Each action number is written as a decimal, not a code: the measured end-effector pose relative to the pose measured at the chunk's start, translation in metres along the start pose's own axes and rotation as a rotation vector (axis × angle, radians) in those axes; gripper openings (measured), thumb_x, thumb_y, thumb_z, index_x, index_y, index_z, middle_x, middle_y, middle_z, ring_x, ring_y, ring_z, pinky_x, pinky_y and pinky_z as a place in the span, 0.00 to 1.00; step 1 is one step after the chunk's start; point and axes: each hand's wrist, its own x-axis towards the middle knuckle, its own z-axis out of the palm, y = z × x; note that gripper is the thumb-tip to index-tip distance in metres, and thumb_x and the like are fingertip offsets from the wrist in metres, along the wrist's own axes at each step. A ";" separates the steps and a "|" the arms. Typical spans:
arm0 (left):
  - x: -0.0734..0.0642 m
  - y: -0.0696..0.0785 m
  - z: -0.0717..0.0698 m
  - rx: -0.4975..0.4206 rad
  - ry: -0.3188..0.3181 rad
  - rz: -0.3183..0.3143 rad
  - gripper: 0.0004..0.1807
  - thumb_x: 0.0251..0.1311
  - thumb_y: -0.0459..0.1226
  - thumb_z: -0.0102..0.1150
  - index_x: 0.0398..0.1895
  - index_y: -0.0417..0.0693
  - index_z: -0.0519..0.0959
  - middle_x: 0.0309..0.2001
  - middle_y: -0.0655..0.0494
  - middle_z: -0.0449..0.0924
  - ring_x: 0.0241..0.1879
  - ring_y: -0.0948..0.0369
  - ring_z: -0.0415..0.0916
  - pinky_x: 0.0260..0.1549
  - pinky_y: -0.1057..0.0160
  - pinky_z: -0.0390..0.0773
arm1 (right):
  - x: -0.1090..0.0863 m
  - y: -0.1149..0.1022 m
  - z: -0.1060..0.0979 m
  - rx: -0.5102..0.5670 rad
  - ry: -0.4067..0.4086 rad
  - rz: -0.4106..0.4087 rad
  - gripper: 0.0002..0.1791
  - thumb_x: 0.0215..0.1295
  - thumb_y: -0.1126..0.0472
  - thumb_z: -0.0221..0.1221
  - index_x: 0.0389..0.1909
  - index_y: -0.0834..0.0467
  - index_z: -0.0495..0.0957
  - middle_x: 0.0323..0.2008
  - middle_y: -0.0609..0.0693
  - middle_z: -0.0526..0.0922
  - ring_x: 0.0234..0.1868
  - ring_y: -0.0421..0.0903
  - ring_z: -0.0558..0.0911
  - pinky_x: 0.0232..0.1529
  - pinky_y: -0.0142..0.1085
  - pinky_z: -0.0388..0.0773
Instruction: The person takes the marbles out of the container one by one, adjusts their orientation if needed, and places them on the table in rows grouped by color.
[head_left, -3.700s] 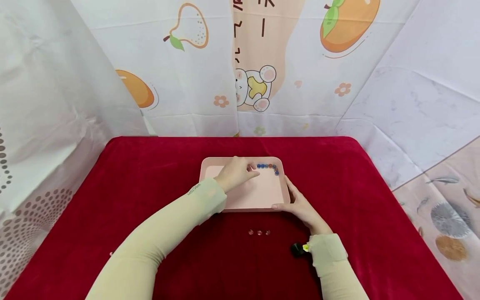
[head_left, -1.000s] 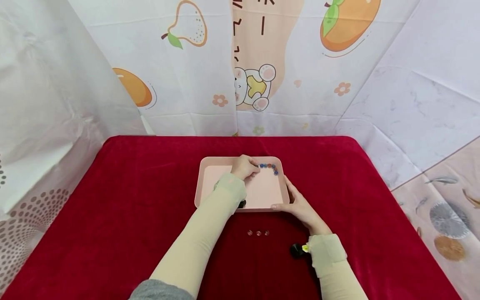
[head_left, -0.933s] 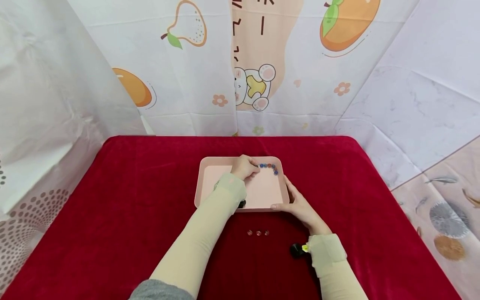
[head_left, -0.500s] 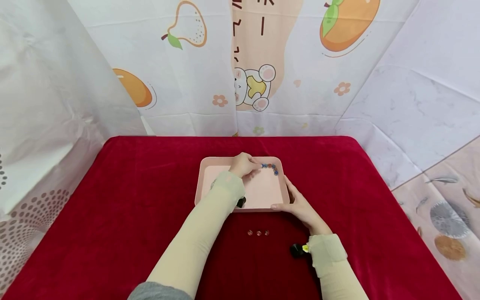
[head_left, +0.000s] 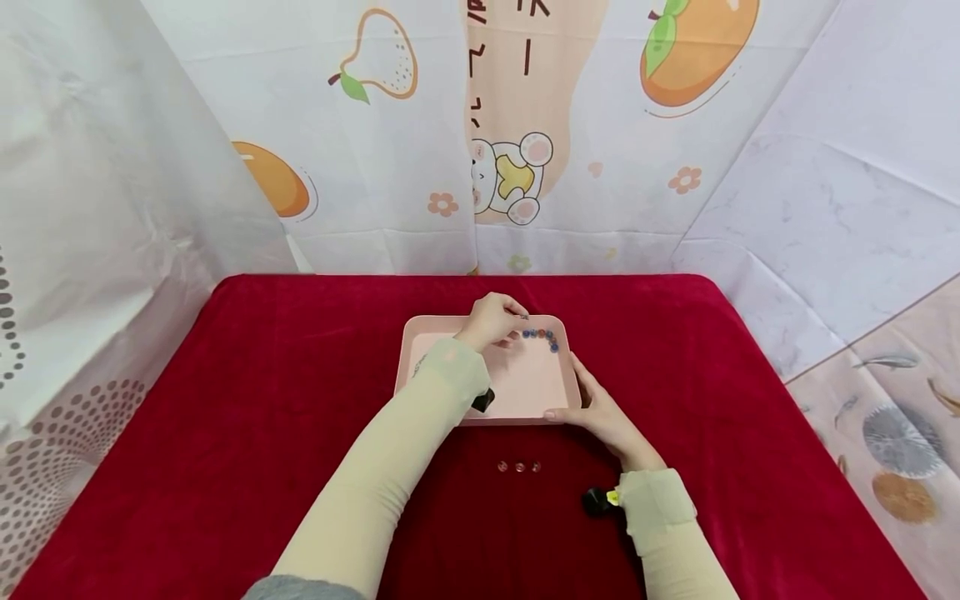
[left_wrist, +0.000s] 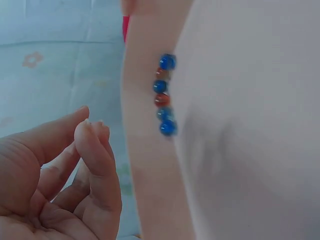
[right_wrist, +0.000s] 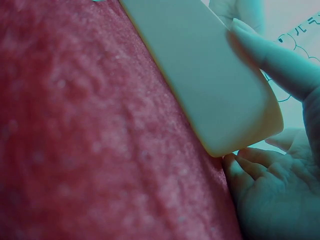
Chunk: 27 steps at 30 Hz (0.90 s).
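at the far left hung a white curtain (head_left: 97,208) with a print of grey dots near its lower part. from there the red-velvet-covered desk (head_left: 300,358) stretched across, and behind it stood a white back curtain (head_left: 420,167) printed with mangoes, a pear-shaped fruit, small flowers and a white cartoon animal.

a pale green left sleeve (head_left: 390,458) reached up the desk to the left hand (head_left: 489,323), which was over the far side of a pink rectangular tray (head_left: 517,392). its grip was narrow: thumb and finger pinched a small marble (head_left: 523,317), mostly hidden by the fingertips, while the other fingers curled toward the palm. a black wrist camera (head_left: 483,401) showed below that cuff.

just right of those fingertips, inside the tray, a row of six marbles (head_left: 541,333) ran along the far wall and bent round the far right corner: blue, paler blue, red, blue, brownish, blue. three clear marbles (head_left: 520,467) lay in a short line on the desk, on the near side of the tray.

farther right, the right hand (head_left: 600,412) held the tray's right end, thumb over the near right rim, fingers along the outer wall. past it hung a marbled white cloth (head_left: 817,208).
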 end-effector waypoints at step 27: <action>-0.072 0.042 0.030 0.050 -0.212 0.242 0.11 0.60 0.39 0.69 0.45 0.48 0.84 0.34 0.55 0.84 0.35 0.48 0.84 0.24 0.63 0.84 | -0.002 -0.002 0.000 -0.049 0.018 0.015 0.57 0.60 0.60 0.68 0.80 0.47 0.38 0.80 0.44 0.39 0.79 0.52 0.41 0.74 0.64 0.39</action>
